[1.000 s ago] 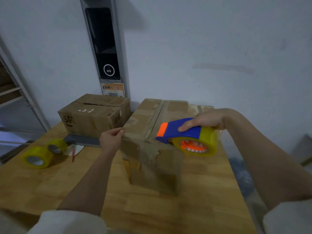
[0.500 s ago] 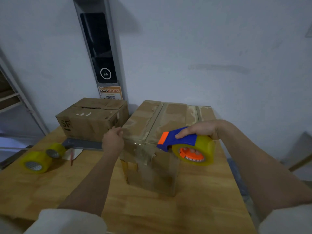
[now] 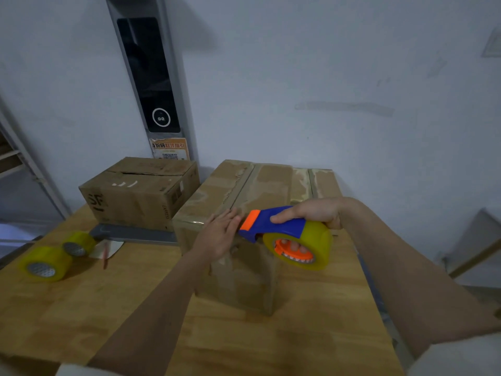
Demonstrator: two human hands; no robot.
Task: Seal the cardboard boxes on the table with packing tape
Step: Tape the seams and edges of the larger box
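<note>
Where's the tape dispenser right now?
In the head view, right of centre: the right hand grips the tape dispenser at the near top edge of the large box.

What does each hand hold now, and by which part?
The right hand grips the tape dispenser by its blue top, fingers through the roll's core. The left hand holds nothing; it lies flat on the nearer cardboard box.

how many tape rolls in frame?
3. One on the blue dispenser in the right hand, over the front box; two loose rolls, and, touching, at the table's left edge.
</note>
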